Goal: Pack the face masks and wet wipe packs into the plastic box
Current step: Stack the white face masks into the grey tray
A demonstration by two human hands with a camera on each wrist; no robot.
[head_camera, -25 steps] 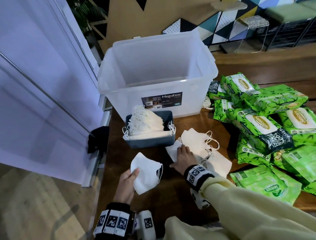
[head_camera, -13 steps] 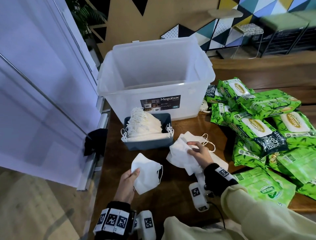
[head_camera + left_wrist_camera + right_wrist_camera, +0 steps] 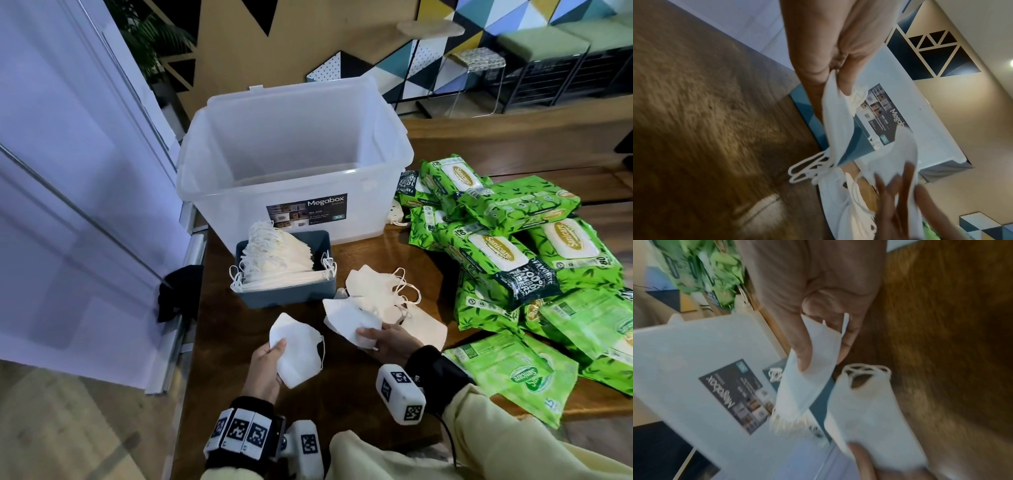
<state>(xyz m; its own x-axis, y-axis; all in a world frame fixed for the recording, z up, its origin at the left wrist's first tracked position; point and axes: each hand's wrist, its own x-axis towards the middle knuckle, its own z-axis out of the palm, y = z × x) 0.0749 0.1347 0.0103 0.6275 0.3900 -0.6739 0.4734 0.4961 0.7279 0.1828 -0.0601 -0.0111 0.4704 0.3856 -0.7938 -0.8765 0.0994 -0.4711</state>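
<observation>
My left hand (image 3: pixel 265 368) pinches a folded white face mask (image 3: pixel 298 349) by its edge above the table's near side; in the left wrist view the mask (image 3: pixel 835 123) hangs from thumb and finger. My right hand (image 3: pixel 383 342) grips another white mask (image 3: pixel 349 318), lifted off a loose pile of cream masks (image 3: pixel 383 291). The clear plastic box (image 3: pixel 291 161) stands empty behind. A small blue bin (image 3: pixel 308 291) full of stacked masks sits before it. Green wet wipe packs (image 3: pixel 513 253) are heaped on the right.
The wooden table (image 3: pixel 246 342) ends at its left edge beside a pale glass partition (image 3: pixel 68 171). A black cloth (image 3: pixel 178 291) hangs at that edge. Stools and shelving stand far behind the box.
My right hand has picked a white mask off the loose pile and drawn it back toward my left hand. The left hand has kept holding its mask in place.
</observation>
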